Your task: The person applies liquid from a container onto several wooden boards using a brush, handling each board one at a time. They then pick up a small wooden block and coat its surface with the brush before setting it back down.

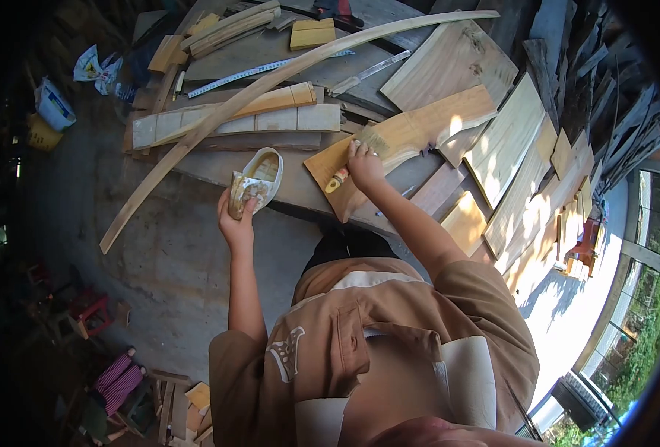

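Gripping a small cut-open container (256, 181) at the frame's centre-left, our left hand (235, 221) curls its fingers around the lower end. Our right hand (363, 165), just right of centre, closes on a brush (354, 160) whose bristles lie on a shaped wooden board (419, 127) on the workbench (218, 167). A long curved strip (218, 112) crosses the upper left.

Workbench (218, 167) carries planks (237, 123), curved strip (270, 78), perhaps rulers (263, 71).
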Demonstrator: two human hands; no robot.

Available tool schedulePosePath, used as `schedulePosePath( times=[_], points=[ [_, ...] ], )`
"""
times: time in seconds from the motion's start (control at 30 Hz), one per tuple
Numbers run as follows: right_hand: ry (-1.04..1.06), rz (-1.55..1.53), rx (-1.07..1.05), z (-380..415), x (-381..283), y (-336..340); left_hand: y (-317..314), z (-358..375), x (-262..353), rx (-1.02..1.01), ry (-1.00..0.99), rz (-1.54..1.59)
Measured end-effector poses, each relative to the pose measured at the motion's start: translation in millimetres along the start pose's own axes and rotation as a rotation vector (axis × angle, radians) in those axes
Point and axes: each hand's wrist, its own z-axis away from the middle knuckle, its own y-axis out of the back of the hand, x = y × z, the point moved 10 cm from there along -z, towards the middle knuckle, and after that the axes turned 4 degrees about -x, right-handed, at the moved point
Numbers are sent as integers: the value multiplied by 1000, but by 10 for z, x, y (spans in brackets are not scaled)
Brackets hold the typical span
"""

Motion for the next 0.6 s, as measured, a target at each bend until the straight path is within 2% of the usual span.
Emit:
schedulePosePath(
  times=[0.03, 0.1, 0.13, 0.2, 0.23, 0.3, 0.33, 0.4, 0.47, 0.53, 0.6],
  points=[
    [76, -97, 36, 104, -286, 85, 3, -10, -6, 3, 2, -9],
    [263, -186, -130, 257, -816, 168, -21, -14, 8, -8, -34, -14],
    [383, -370, -162, 355, -1006, 297, -23, -8, -8, -6, -34, -18],
    [504, -685, -60, 469, -1169, 532, -45, -12, -3, -15, -37, -17],
    [507, -686, -61, 458, -1169, 543, -48, 2, 9, -12, -36, -18],
    [363, -1284, -165, 330, -974, 485, -58, 20, 105, -20, -97, -44],
    [361, -1286, -163, 298, -894, 458, -50, 11, 109, -22, -99, -46],
    [19, -1498, -209, 220, -394, 113, -59, 1, 40, -26, -30, 7],
    [-120, -1604, -57, 202, 117, -315, -57, -19, 0, -30, -23, 8],
    [-479, -1788, -187, 380, 621, -699, -49, -33, -21, -27, -16, 5],
    [-580, -1741, -145, 507, 1099, -583, -44, -24, -8, -26, -30, 18]
  ],
)
